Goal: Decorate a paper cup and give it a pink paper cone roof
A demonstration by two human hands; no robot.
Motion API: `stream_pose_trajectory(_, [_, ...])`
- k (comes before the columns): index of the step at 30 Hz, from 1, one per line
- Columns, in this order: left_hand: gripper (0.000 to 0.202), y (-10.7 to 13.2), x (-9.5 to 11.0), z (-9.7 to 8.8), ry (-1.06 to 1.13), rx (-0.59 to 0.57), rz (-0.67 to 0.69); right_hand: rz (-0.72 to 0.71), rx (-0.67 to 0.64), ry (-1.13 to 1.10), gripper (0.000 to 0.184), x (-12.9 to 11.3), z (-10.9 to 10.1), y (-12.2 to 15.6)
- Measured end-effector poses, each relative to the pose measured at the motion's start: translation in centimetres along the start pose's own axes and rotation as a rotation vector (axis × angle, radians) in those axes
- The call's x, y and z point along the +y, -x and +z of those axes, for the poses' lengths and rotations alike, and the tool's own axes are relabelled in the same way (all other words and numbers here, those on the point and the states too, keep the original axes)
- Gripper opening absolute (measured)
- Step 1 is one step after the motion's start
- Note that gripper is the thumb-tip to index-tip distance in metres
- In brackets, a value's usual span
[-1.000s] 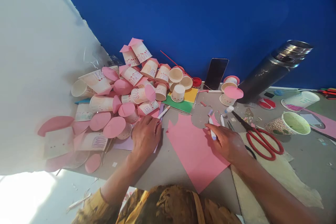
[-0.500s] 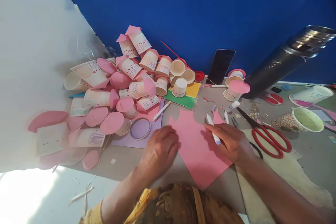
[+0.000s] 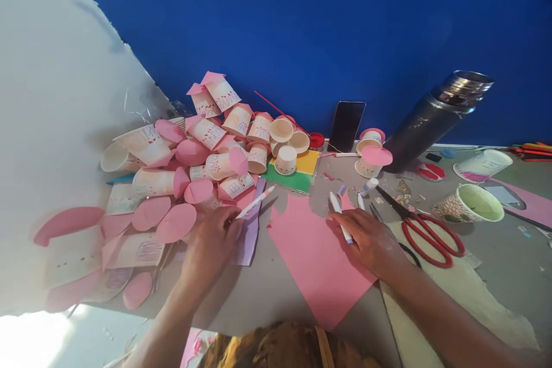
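Observation:
My left hand (image 3: 212, 246) is over the purple paper (image 3: 249, 240), its fingers closed on the lower end of a white marker (image 3: 257, 201) with a pinkish tip. The marker's shadow falls to its right. In my right hand (image 3: 366, 240) is another white marker (image 3: 334, 202) with a purple end, pinched between thumb and fingers. Beneath that hand lies a sheet of pink paper (image 3: 319, 264) with curved pieces cut from its top edge. To the left, paper cups with pink paper roofs (image 3: 224, 165) are heaped, drawn with red and purple marks.
Red-handled scissors (image 3: 431, 237) lie beside my right forearm on a pale cloth (image 3: 457, 293). A dark flask (image 3: 425, 126) and a phone (image 3: 346, 126) lean at the blue wall. A patterned cup (image 3: 468, 204) lies on its side at right. A glue stick (image 3: 369, 186) is near the scissors.
My left hand has moved left from the pink sheet and taken hold of the white marker. It now covers the tape ring. My right hand keeps its marker. The view has shifted upward and right.

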State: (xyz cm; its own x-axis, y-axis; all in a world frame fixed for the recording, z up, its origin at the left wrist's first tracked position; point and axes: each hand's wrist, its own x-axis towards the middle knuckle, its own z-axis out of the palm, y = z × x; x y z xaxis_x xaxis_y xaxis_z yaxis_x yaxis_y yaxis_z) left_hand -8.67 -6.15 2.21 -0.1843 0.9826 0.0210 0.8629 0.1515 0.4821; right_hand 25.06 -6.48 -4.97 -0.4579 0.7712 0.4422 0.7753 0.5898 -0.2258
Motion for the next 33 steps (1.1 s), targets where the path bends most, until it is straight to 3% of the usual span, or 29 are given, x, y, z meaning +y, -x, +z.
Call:
stream_pose_trajectory(3, [0.031, 1.5, -0.5, -0.7, 0.343, -0.09, -0.076, 0.04, -0.026, 0.117, 0.063, 0.4, 0.2, 0.2])
stream_pose_trajectory(5, [0.033, 2.1, -0.2, -0.3, 0.499, -0.168, -0.109, 0.056, -0.045, 0.216, 0.062, 0.7, 0.3, 0.3])
stream_pose_trajectory(9, [0.033, 3.0, 1.4, 1.9, 0.643, -0.275, -0.153, 0.121, -0.052, 0.378, 0.058, 0.7, -0.4, 0.1])
stream_pose_trajectory(12, [0.03, 3.8, 3.2, 3.3, 0.657, -0.306, -0.13, 0.153, 0.044, 0.36, 0.049, -0.6, -1.2, -0.4])
stream_pose_trajectory(14, [0.025, 4.5, 4.5, 4.0, 0.636, -0.333, -0.112, 0.073, 0.107, 0.239, 0.04, -1.9, -1.6, -0.7])
stream_pose_trajectory(18, [0.023, 6.1, 7.0, 5.2, 0.687, -0.442, -0.035, -0.21, 0.075, 0.069, 0.03, -3.9, -1.5, -1.0])
stream_pose_trajectory(22, [0.031, 6.8, 7.7, 5.4, 0.76, -0.502, 0.109, -0.23, 0.141, 0.041, 0.022, -3.6, -1.4, -0.8])
stream_pose_trajectory(24, [0.034, 6.0, 7.4, 4.9, 0.727, -0.473, 0.169, -0.164, 0.218, -0.025, 0.019, -2.8, -1.4, -0.7])
stream_pose_trajectory(26, [0.029, 4.0, 7.1, 4.0, 0.607, -0.365, 0.166, -0.088, 0.311, -0.102, 0.023, -1.9, -1.5, -0.7])
stream_pose_trajectory(31, [0.023, -4.0, 8.1, 1.9, 0.158, 0.052, 0.303, -0.026, 0.402, -0.178, 0.029, -0.7, -1.3, -0.9])
stream_pose_trajectory(33, [0.028, -6.9, 9.3, 1.8, -0.026, 0.134, 0.374, -0.013, 0.396, -0.186, 0.024, -0.8, -1.3, -1.0])
